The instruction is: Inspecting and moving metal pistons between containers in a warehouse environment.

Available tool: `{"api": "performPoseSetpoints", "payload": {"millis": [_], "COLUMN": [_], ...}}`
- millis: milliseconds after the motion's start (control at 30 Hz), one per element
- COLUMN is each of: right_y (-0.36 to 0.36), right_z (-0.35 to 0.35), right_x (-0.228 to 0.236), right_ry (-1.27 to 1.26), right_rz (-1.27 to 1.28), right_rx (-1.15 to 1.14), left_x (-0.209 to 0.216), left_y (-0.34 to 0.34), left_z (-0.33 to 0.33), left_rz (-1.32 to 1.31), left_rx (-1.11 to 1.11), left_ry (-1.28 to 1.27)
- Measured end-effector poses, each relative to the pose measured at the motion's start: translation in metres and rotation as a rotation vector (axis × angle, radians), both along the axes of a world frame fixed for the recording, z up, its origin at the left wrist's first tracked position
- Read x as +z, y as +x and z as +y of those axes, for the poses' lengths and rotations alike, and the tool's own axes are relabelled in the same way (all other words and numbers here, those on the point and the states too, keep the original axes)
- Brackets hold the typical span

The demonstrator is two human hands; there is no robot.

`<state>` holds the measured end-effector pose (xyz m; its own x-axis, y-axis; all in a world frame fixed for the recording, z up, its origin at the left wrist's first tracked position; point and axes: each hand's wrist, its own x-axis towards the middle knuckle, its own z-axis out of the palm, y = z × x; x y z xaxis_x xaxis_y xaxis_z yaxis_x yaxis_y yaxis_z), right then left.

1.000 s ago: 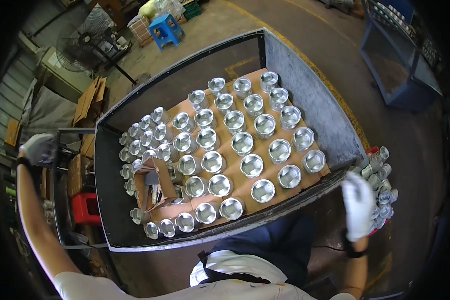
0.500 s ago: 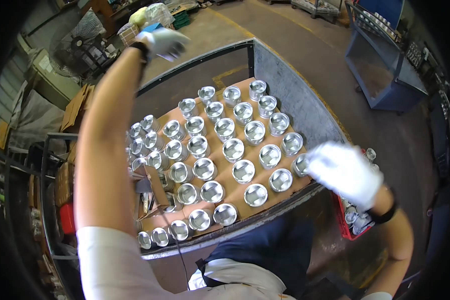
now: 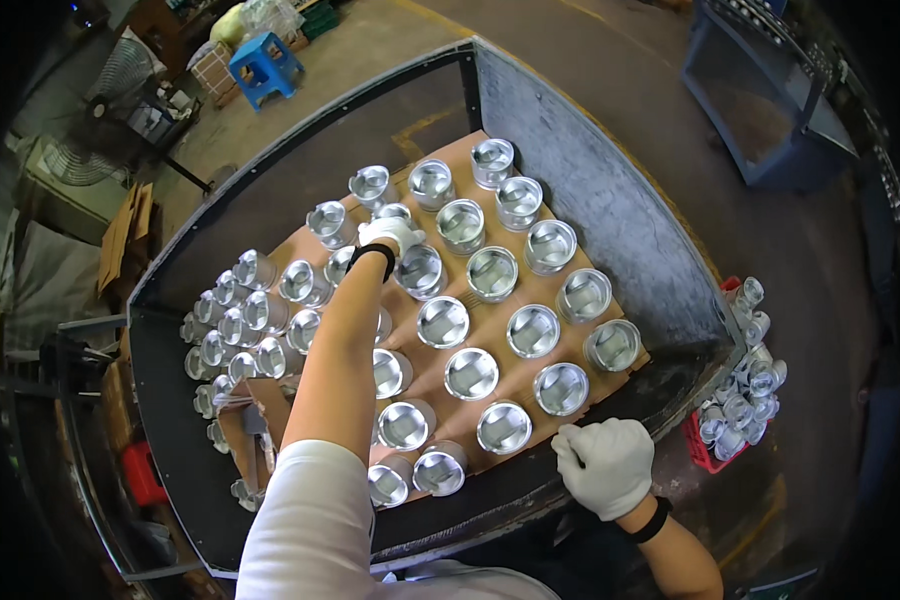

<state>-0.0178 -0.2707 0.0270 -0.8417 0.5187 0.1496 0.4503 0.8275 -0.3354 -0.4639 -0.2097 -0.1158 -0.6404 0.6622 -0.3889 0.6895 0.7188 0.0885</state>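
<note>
left hand [image 3: 390, 235] dropped onto a metal cup [image 3: 394, 214].

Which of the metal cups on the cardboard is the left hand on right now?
The left hand rests on the metal cup in the second row from the far end, just left of the cup with an open shiny bowl; others lie uncovered.

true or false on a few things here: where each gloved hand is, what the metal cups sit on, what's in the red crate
1. The left hand reaches in among the metal cups. True.
2. The right hand holds a cup in the air. False: it rests on the near rim of the metal bin.
3. The cups stand on a cardboard sheet. True.
4. The red crate is empty. False: it holds more metal cups.
5. Both hands are bare. False: both wear white gloves.
</note>
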Motion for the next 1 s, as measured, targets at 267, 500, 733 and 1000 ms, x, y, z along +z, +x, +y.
{"api": "performPoseSetpoints", "payload": {"millis": [267, 500, 733, 1000], "right_y": [-0.015, -0.015, -0.010, -0.040], "right_z": [-0.005, -0.009, -0.019, -0.008], "right_x": [0.000, 0.001, 0.009, -0.005], "right_ry": [0.000, 0.059, 0.137, -1.046], "right_rz": [0.028, 0.047, -0.027, 0.611], "right_rx": [0.069, 0.066, 0.047, -0.059], "left_x": [-0.020, 0.033, 0.110, 0.137], "left_y": [-0.043, -0.078, 0.016, 0.168], "left_z": [-0.038, -0.064, -0.080, -0.135], "left_rz": [0.300, 0.228, -1.674, -2.081], "left_rx": [0.101, 0.195, 0.591, 0.231], "left_ry": [0.085, 0.769, 1.508, 1.301]}}
